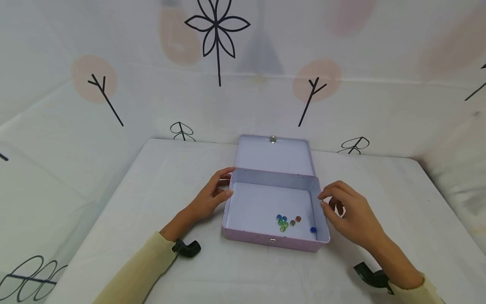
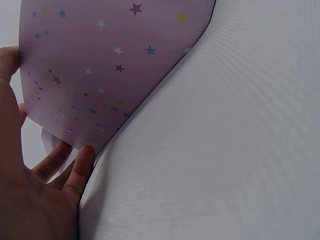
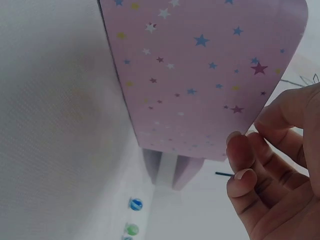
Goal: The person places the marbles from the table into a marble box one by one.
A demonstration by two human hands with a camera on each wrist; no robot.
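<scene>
A lilac tin box (image 1: 265,238) with star prints on its outside lies with its lid (image 1: 275,156) swung back. Inside, toward the front right, are several small glass marbles (image 1: 285,224), blue, green and reddish, with one dark blue marble (image 1: 313,230) apart near the right wall. My left hand (image 1: 206,198) rests against the box's left wall, thumb at the rim, fingers stretched toward the back corner. At the right rim, my right hand (image 1: 351,211) pinches the edge between bent thumb and index finger; its other fingers are loosely curled.
The right wrist view shows a blue-and-white marble (image 3: 135,204) and a green marble (image 3: 131,229) beyond the box's end. A white cloth (image 1: 171,169) covers the tabletop, and a printed curtain (image 1: 258,105) stands behind it.
</scene>
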